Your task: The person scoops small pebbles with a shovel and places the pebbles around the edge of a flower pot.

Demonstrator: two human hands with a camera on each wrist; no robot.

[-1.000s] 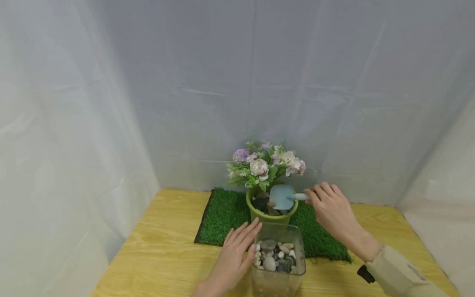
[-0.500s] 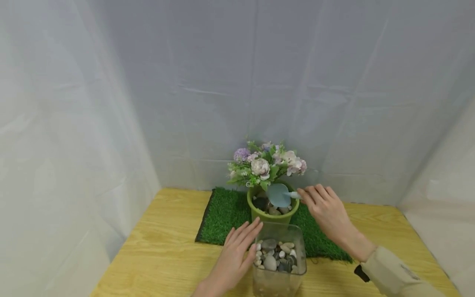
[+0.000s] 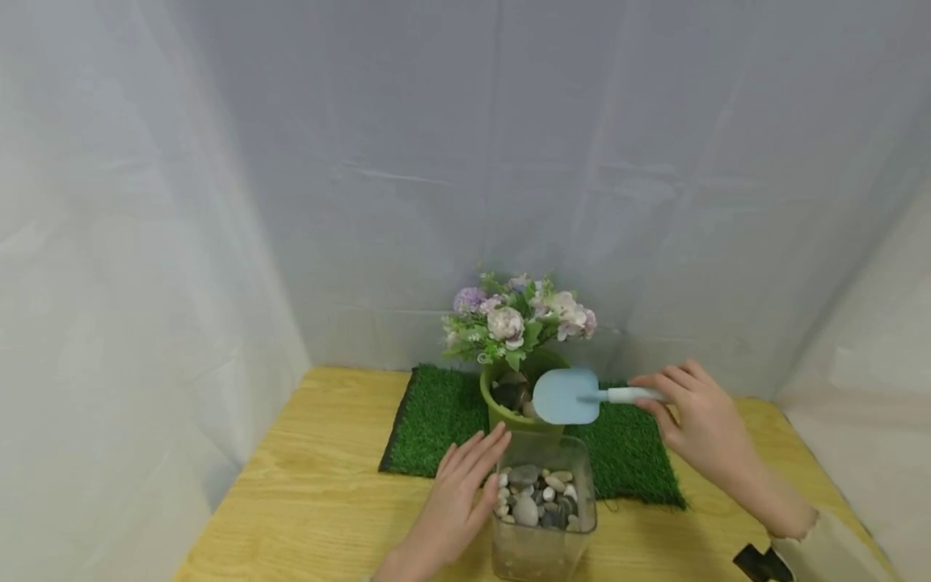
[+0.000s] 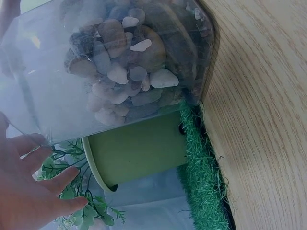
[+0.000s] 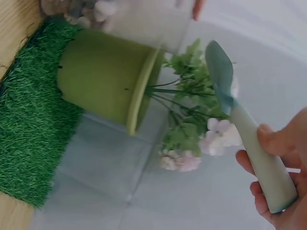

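In the head view my right hand (image 3: pixel 705 424) grips the pale handle of a light blue hand trowel (image 3: pixel 566 396). Its blade, with no stones on it, overlaps the right side of a green flower pot (image 5: pixel 103 76). The right wrist view has thumb and fingers wrapped round the handle. Artificial flowers (image 3: pixel 507 325) in pink, white and purple stand in the pot, with stones (image 3: pixel 511 394) at their base. My left hand (image 3: pixel 454 505) has its fingers extended against the left side of a clear plastic container (image 4: pixel 43 91), which holds grey, white and brown pebbles (image 4: pixel 115 72).
The pot stands on a green artificial grass mat (image 3: pixel 444 420), with the container in front of it. Beneath is a wood-grain table (image 3: pixel 320 453). Pale plastic sheeting (image 3: pixel 407 186) hangs behind and along both sides.
My right hand has drawn the trowel to the right and nearer, partly away from over the pot. The left hand keeps its place against the container.
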